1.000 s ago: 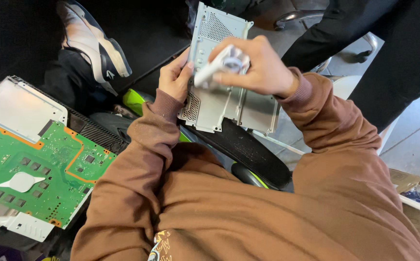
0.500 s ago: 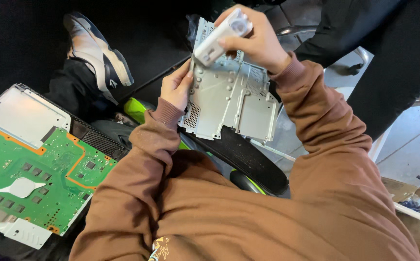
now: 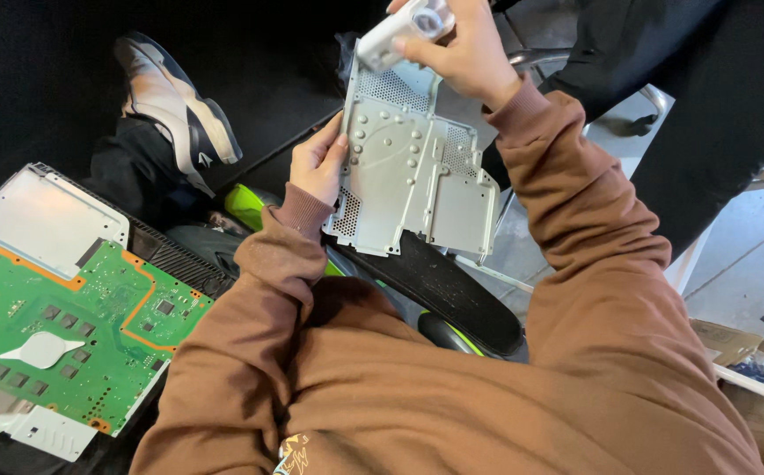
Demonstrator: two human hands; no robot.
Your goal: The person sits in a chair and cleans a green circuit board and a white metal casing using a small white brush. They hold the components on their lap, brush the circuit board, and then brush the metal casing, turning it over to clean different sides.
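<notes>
The left hand (image 3: 318, 165) pinches the left edge of a flat, grey stamped-metal shield plate with perforated patches and raised dimples (image 3: 408, 171), thumb on the face and fingers curled behind it. The plate is held up in the air in front of the person's chest, tilted, with its long side running up and down. The right hand (image 3: 465, 54) is at the plate's top edge, its grip closed around a small white cylindrical tool (image 3: 404, 28), whose lower end lies against the plate's upper left corner. Both arms wear brown sweatshirt sleeves (image 3: 575, 229).

Below the plate lies a black, oblong board with bright green trim (image 3: 439, 290), just under the plate's lower edge. To the left, a green printed circuit board with orange borders and small dark chips (image 3: 65, 330) rests on a black ribbed casing (image 3: 175, 259), and a pale grey rectangular metal cover (image 3: 47, 220) lies over the circuit board's upper end. A white and navy sneaker (image 3: 179, 105) is above the casing on the dark floor (image 3: 30, 79). Another person's dark-clothed leg (image 3: 716, 97) is at the upper right.
</notes>
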